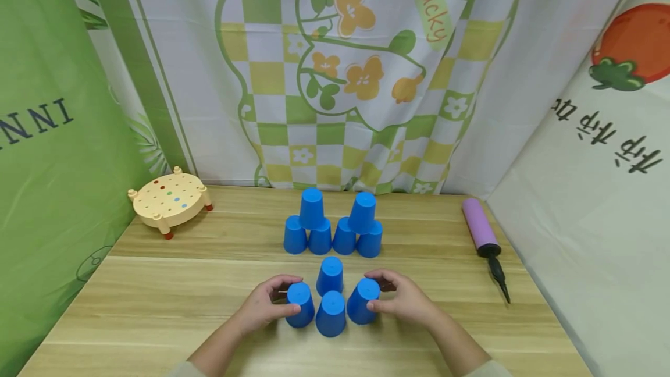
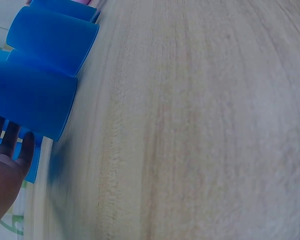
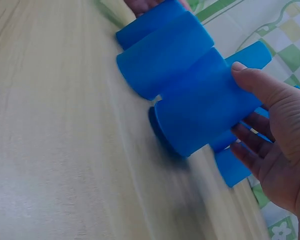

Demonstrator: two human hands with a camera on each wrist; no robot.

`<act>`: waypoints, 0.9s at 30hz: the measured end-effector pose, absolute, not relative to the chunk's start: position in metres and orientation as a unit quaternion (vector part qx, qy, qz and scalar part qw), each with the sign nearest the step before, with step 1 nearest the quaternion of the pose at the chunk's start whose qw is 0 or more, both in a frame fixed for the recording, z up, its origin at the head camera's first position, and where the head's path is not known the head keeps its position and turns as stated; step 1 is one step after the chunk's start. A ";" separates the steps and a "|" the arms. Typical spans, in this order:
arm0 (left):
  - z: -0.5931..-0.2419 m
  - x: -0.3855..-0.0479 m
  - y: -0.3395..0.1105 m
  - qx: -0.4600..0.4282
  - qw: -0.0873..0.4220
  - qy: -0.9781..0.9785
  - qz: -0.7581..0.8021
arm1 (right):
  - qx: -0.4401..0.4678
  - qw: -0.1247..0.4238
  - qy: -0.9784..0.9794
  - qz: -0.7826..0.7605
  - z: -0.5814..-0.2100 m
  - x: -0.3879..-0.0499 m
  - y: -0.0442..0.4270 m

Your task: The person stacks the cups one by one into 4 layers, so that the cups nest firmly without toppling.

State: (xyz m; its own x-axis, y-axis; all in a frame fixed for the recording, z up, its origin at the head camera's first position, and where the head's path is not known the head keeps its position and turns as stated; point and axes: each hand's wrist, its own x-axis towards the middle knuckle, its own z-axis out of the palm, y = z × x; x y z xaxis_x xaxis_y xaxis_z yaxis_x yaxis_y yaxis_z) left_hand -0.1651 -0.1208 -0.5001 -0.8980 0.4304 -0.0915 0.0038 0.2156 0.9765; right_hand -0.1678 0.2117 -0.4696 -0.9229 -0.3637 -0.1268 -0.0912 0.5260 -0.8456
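My left hand [image 1: 263, 305] grips the left blue cup [image 1: 299, 307], thumb in front and fingers behind it. On the other side, my right hand [image 1: 407, 302] holds the right blue cup [image 1: 363, 302] between thumb and fingers. That cup leans a little, and in the right wrist view its rim [image 3: 170, 135] appears just off the table over a dark shadow. Between the hands stand a front blue cup [image 1: 331, 314] and a rear blue cup [image 1: 330, 277], both upside down. The left wrist view shows the left hand's fingers [image 2: 10, 140] partly under its cup.
Behind stand two small pyramids of upside-down blue cups, topped by a left cup [image 1: 312, 209] and a right cup [image 1: 363, 213]. A round dotted stool-like toy [image 1: 170, 198] sits at the table's back left. A purple hand pump [image 1: 480, 227] lies at the right edge. Curtains surround the table.
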 end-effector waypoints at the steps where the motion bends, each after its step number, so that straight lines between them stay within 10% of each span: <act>1: -0.500 -0.165 -0.121 0.142 0.175 0.760 0.610 | -0.130 0.140 0.860 -0.473 -0.468 -0.168 0.213; 27: -0.502 -0.166 -0.121 0.144 0.178 0.753 0.616 | -0.185 0.029 0.844 -0.504 -0.346 -0.235 0.191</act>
